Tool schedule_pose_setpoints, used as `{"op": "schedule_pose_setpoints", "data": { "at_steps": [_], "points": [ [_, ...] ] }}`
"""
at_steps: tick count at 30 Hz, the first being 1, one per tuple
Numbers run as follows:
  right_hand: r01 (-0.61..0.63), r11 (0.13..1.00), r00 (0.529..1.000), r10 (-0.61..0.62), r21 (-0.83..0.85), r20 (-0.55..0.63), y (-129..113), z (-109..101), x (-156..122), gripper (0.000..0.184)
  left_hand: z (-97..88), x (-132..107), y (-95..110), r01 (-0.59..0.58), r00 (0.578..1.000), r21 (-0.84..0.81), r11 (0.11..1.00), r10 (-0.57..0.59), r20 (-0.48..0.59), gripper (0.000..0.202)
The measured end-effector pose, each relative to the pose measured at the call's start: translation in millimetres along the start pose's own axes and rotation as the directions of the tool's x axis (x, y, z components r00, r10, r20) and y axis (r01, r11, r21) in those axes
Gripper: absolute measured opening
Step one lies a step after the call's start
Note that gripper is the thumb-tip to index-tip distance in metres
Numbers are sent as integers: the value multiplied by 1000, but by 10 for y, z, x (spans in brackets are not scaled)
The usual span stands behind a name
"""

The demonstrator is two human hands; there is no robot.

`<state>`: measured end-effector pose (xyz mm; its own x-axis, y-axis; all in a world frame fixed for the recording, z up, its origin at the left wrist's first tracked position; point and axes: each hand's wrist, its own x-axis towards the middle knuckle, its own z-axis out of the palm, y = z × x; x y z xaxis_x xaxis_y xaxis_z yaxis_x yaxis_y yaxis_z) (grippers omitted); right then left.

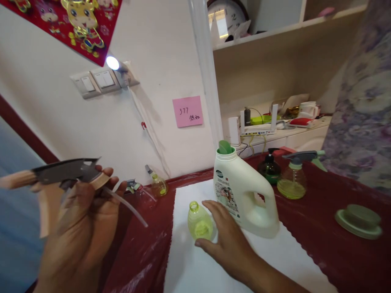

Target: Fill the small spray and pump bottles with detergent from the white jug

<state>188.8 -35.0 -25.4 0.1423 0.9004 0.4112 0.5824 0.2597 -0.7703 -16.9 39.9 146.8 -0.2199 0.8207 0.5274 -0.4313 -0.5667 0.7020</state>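
My left hand (pixel 82 219) is raised at the left, fingers closed round a grey and tan spray trigger head (pixel 65 173) whose clear dip tube (pixel 128 205) trails to the right. My right hand (pixel 227 240) reaches over the white mat (pixel 195 264), fingers spread, its fingertips beside a small open-necked yellow-green bottle (pixel 199 221) with no cap on it. A large white detergent jug (pixel 244 195) with a green cap stands just right of that bottle.
A dark red cloth (pixel 320 228) covers the table. On it stand a yellow spray bottle with a grey trigger (pixel 293 179), a dark pump bottle (pixel 269 167), a green lid (pixel 359 219), and two small spray bottles (pixel 152 186) by the wall. A cluttered shelf lies behind.
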Motion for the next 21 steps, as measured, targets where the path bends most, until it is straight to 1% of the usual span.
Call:
{"op": "schedule_pose_setpoints", "data": {
  "at_steps": [1,2,3,6,9,12,17,21],
  "points": [
    [-76,997,996,75,14,53,28,96,39,90,90,-4,-26,6,1000,-24,1000,-6,3,51],
    [-132,991,988,129,27,88,59,179,69,96,170,-20,-64,13,1000,-47,999,-13,3,50],
    [-172,984,980,167,37,106,91,248,90,97,242,-46,-115,16,1000,-75,997,-16,4,50],
    [-222,972,972,213,82,101,178,387,98,90,417,-154,-313,76,997,-130,989,-73,24,49],
    [-219,968,974,209,126,87,222,442,74,87,519,-244,-520,155,988,-144,977,-151,38,46],
    [-221,966,974,211,134,81,224,445,71,85,545,-279,-678,180,983,-142,973,-174,56,44],
    [-227,964,972,217,138,87,231,433,99,84,499,-309,-854,144,984,-127,981,-128,126,41],
    [-225,964,973,216,141,81,244,429,104,84,420,-450,-1014,151,975,-92,984,-133,176,34]
  ]
}}
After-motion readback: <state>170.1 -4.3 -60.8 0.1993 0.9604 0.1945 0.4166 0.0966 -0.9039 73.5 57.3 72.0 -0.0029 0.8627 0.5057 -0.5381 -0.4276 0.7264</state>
